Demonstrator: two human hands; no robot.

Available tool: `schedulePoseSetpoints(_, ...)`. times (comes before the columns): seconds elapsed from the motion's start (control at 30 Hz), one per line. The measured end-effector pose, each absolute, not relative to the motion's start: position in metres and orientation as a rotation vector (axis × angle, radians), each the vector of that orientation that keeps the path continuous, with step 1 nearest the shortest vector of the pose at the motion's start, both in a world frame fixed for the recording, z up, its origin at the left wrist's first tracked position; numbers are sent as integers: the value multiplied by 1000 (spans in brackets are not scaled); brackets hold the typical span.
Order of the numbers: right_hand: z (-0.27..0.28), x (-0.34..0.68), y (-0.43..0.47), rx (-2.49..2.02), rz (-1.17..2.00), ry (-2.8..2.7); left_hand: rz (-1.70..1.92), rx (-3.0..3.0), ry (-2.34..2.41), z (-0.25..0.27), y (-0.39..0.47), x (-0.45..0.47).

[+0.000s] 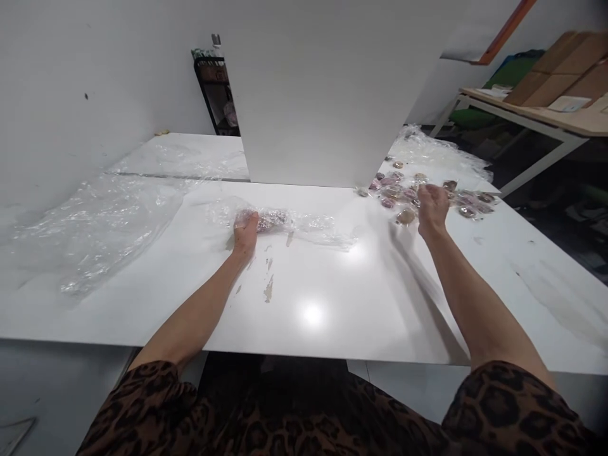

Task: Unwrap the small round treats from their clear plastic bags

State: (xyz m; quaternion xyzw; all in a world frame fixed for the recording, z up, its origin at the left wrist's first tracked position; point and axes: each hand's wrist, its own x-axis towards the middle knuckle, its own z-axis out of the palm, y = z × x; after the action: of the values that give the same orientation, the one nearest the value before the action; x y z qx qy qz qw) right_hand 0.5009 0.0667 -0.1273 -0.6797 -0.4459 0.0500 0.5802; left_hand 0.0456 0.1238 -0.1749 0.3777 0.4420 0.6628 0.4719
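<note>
The left hand [245, 235] has its fingers clamped on a partly filled clear plastic bag [311, 225], lying mid-table [351, 304]. At the far right, the right hand [432, 208] is among small wrapped pieces [392, 190]; whether its fingers grip any, I cannot tell. Loose plastic film [118, 212] spreads at left.

Head-worn view, forward-down over both hands [245, 233] [432, 206]
</note>
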Motion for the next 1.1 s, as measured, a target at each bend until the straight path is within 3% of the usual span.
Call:
schedulePoseSetpoints(0.23,-90,355,4,-1317,625,-1391,1407,904,819,-117,77,63)
schedulePoseSetpoints(0.4,-68,277,-22,-1392,1229,-1388,1245,1026,779,-98,41,66)
schedulePoseSetpoints(0.67,-99,215,-61,-1457,782,-1652,1340,1209,1113,-106,18,52)
schedulePoseSetpoints(0.93,-115,207,-64,-1187,1000,-1588,1315,1159,992,-108,9,29)
schedulePoseSetpoints(1.1,-111,206,-63,-1141,1182,-1181,1239,801,915,-114,17,20)
